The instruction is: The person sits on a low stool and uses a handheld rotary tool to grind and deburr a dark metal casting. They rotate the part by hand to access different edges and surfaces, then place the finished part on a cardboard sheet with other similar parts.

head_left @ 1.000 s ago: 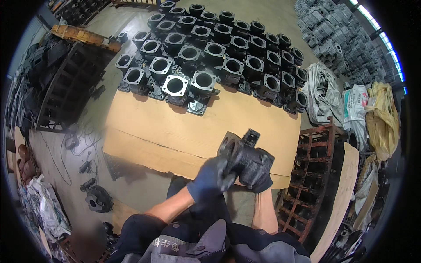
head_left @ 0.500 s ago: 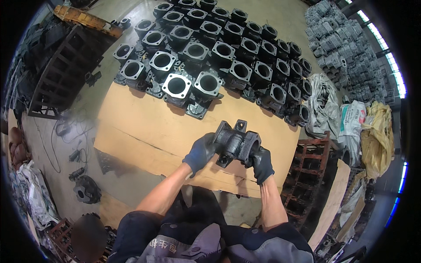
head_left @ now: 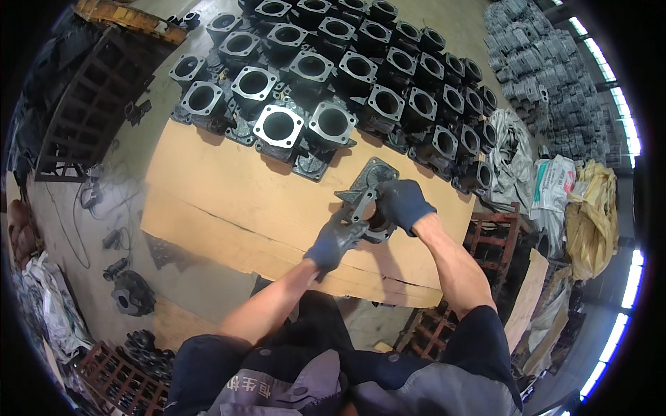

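Observation:
Both my hands wear dark blue work gloves. Between them is a black metal casting [head_left: 371, 175] with a square flange, tilted above the cardboard [head_left: 229, 204]. My left hand [head_left: 336, 241] is closed on its near left side, by a narrow lug. My right hand [head_left: 408, 204] wraps round its right side, with the fingers over the upper edge. The gloves hide part of the casting's round bore. Beyond it stand rows of similar black castings, the nearest with a bright machined square flange [head_left: 297, 129] round its opening.
At the left a dark metal rack [head_left: 80, 114] stands on the grey floor, with cables and a loose casting [head_left: 132, 292] nearer me. Rusty metal crates [head_left: 489, 232] and white and yellow sacks [head_left: 593, 208] are at the right. Stacked grey castings [head_left: 548, 83] rise behind them.
The casting has been turned between my hands, so its square flange now points away from me. My right hand has moved up to its far right side; my left hand is slightly lower.

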A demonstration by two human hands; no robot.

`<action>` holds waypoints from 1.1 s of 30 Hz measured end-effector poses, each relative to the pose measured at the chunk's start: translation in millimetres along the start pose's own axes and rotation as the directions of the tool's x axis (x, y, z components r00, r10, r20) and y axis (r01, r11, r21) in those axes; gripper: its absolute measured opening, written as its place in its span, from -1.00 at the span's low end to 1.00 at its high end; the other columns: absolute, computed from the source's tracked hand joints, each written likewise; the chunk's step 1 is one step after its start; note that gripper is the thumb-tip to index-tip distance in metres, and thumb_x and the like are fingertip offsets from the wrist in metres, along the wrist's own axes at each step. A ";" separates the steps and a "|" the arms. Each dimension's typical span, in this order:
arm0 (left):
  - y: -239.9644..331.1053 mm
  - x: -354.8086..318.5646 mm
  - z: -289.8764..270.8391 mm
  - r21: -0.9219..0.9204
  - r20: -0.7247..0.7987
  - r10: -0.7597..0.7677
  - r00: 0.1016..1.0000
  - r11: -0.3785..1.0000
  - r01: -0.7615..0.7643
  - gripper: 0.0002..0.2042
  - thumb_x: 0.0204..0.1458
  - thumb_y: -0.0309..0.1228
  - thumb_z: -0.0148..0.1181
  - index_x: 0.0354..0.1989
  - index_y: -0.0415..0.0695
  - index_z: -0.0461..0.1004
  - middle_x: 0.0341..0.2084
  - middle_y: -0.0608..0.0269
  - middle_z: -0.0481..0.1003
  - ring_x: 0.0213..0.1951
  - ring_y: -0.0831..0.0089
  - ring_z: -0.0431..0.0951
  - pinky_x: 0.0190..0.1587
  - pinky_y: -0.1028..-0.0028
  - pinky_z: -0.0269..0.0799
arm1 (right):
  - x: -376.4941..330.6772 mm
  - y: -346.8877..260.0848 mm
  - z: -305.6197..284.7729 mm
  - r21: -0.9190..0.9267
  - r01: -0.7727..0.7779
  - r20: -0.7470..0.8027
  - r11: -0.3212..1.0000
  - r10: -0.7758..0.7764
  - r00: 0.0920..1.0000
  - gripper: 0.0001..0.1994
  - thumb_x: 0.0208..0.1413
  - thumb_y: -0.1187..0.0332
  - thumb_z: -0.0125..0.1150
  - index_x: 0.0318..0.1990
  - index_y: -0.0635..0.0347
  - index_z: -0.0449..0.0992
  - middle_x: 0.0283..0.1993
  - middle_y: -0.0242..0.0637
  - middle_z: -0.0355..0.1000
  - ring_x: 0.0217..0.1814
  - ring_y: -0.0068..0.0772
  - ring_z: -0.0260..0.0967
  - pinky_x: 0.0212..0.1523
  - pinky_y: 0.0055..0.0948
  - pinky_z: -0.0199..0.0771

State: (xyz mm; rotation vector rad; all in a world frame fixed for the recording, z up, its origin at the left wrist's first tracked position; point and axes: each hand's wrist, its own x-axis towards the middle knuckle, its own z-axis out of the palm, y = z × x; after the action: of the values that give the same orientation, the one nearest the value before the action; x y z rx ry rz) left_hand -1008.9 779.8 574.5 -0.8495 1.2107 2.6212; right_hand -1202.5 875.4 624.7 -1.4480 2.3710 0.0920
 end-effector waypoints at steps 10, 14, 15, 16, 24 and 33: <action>2.4 83.4 15.0 0.223 -0.388 0.108 0.915 0.975 -0.020 -0.69 0.10 -0.26 0.28 -0.15 -0.26 0.48 -0.51 0.27 0.51 -0.53 0.53 0.44 -0.45 0.45 0.37 | 78.2 30.1 9.3 -0.103 0.072 0.107 0.992 -0.061 0.992 -0.85 -0.04 0.37 0.16 -0.42 0.20 0.63 -0.36 0.07 0.56 -0.31 0.12 0.55 -0.24 -0.07 0.55; 2.2 99.7 13.5 0.176 -0.400 0.180 0.898 0.977 -0.118 -0.65 0.10 -0.24 0.26 -0.11 -0.29 0.50 -0.39 0.17 0.58 -0.41 0.50 0.51 -0.33 0.43 0.43 | 94.8 34.8 10.3 -0.134 0.053 0.136 0.990 -0.034 0.990 -0.85 -0.07 0.38 0.17 -0.43 0.19 0.64 -0.38 0.07 0.56 -0.30 0.12 0.56 -0.25 -0.06 0.55; 3.0 103.2 12.7 0.173 -0.410 0.186 0.893 0.977 -0.124 -0.63 0.10 -0.23 0.26 -0.09 -0.31 0.50 -0.36 0.14 0.59 -0.38 0.48 0.53 -0.29 0.42 0.44 | 98.5 36.1 9.9 -0.150 0.055 0.149 0.987 -0.033 0.988 -0.85 -0.08 0.38 0.17 -0.43 0.19 0.64 -0.38 0.07 0.56 -0.30 0.12 0.56 -0.25 -0.06 0.55; 3.0 105.7 11.5 0.170 -0.422 0.190 0.887 0.977 -0.129 -0.60 0.10 -0.22 0.26 -0.06 -0.32 0.50 -0.33 0.11 0.61 -0.34 0.46 0.54 -0.26 0.42 0.45 | 102.0 36.1 9.9 -0.165 0.060 0.164 0.984 -0.032 0.986 -0.85 -0.08 0.38 0.17 -0.44 0.19 0.64 -0.38 0.07 0.56 -0.30 0.12 0.56 -0.25 -0.06 0.55; 37.8 103.2 12.7 0.155 -0.444 0.098 0.891 0.987 -0.031 -0.53 0.11 -0.26 0.28 0.05 -0.41 0.40 -0.22 0.03 0.61 -0.23 0.36 0.57 -0.12 0.38 0.46 | 127.4 51.5 21.5 -0.064 0.047 0.070 0.997 -0.043 0.997 -0.84 -0.13 0.39 0.13 -0.48 0.27 0.60 -0.42 0.15 0.51 -0.32 0.21 0.53 -0.26 0.00 0.54; 26.8 116.7 5.1 0.134 -0.451 0.196 0.870 0.979 -0.152 -0.55 0.11 -0.28 0.28 0.01 -0.42 0.43 -0.22 0.01 0.60 -0.23 0.33 0.55 -0.11 0.35 0.46 | 140.6 46.7 20.0 -0.095 0.061 0.076 0.994 -0.054 0.996 -0.84 -0.11 0.41 0.13 -0.43 0.21 0.65 -0.38 0.09 0.55 -0.29 0.13 0.56 -0.20 -0.04 0.56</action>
State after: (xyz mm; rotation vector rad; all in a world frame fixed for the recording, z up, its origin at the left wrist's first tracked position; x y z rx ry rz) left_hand -1117.4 752.7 531.6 -1.4735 1.5740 2.5454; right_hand -1295.5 783.0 552.9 -1.5293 2.2925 0.2441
